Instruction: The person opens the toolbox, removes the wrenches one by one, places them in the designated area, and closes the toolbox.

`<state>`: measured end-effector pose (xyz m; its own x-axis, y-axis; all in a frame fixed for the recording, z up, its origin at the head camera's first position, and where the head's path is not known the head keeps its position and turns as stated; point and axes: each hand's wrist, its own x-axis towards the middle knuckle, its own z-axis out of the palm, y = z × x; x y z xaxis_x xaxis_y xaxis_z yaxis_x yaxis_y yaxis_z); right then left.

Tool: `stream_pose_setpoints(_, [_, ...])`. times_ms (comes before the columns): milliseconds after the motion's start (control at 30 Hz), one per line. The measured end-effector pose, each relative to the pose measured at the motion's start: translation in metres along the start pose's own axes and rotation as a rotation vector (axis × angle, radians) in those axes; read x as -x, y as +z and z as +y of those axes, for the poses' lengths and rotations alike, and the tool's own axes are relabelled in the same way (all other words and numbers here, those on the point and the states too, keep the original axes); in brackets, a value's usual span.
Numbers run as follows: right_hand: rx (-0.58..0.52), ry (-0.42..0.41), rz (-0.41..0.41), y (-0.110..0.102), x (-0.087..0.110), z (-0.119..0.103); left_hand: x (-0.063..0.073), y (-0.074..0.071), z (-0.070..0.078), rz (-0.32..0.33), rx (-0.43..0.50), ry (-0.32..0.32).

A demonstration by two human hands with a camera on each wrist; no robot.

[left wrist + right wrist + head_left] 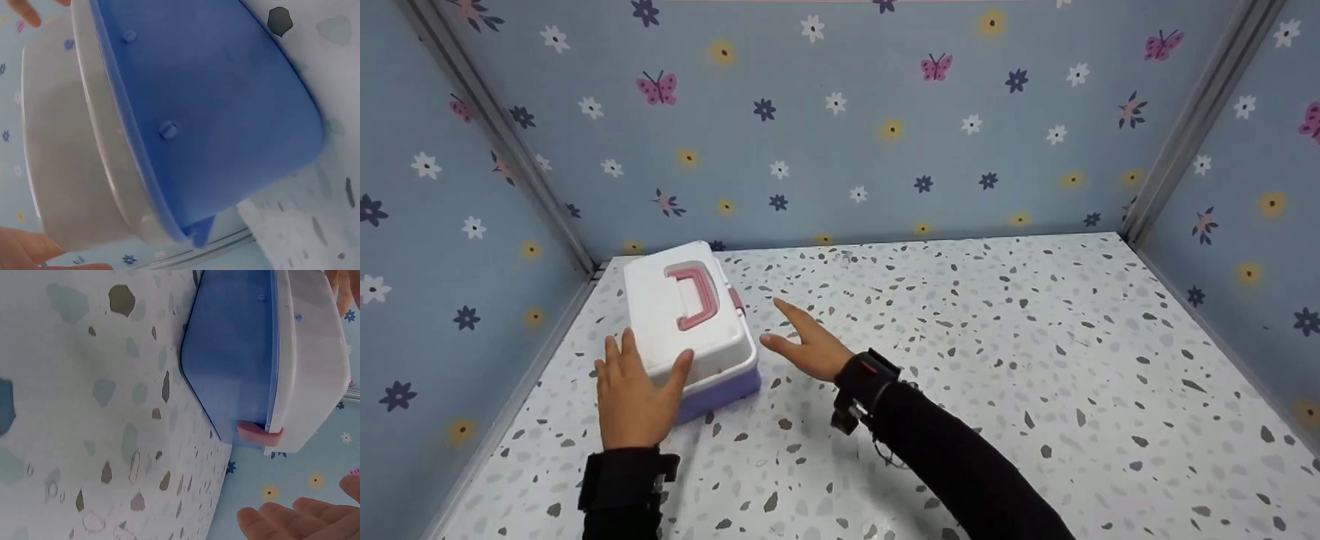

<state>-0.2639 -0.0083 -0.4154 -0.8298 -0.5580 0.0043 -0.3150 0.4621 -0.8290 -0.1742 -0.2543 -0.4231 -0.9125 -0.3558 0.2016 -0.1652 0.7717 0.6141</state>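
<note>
A lidded storage box (660, 300) with a white top, purple-blue base and pink handle (709, 300) stands closed at the left of the table. My left hand (637, 397) is at its near left corner, fingers spread; in the left wrist view fingers (28, 247) lie by the white lid (73, 146), and contact is hard to tell. To the right of the box my right hand (814, 346) hovers apart from it, thumb and fingers stretched toward it, holding nothing. The right wrist view shows the pink latch (260, 434) on the box's side, above the right fingers (298, 517).
The speckled white table (960, 375) stretches to the right of the box. Blue flowered panels (840, 112) enclose the back and both sides, with metal posts (1200, 112) at the corners. Both wrists wear black camera straps (622, 480).
</note>
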Motion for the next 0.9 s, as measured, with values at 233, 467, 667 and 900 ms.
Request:
stream_pose_setpoints(233, [-0.150,0.036,-0.044,0.027,-0.014,-0.007,-0.007,-0.004,-0.017,-0.119,0.208,-0.141])
stream_pose_setpoints(467, [-0.219,0.085,-0.011,0.044,-0.018,-0.010,-0.009,0.007,-0.021,-0.173,0.315,-0.129])
stream_pose_setpoints(667, [-0.154,0.074,0.020,0.051,-0.022,-0.011,-0.009,0.012,-0.019,-0.112,0.402,-0.096])
stream_pose_setpoints(900, [-0.121,0.096,0.033,0.054,-0.026,-0.015,-0.009,0.009,-0.019,-0.092,0.429,-0.102])
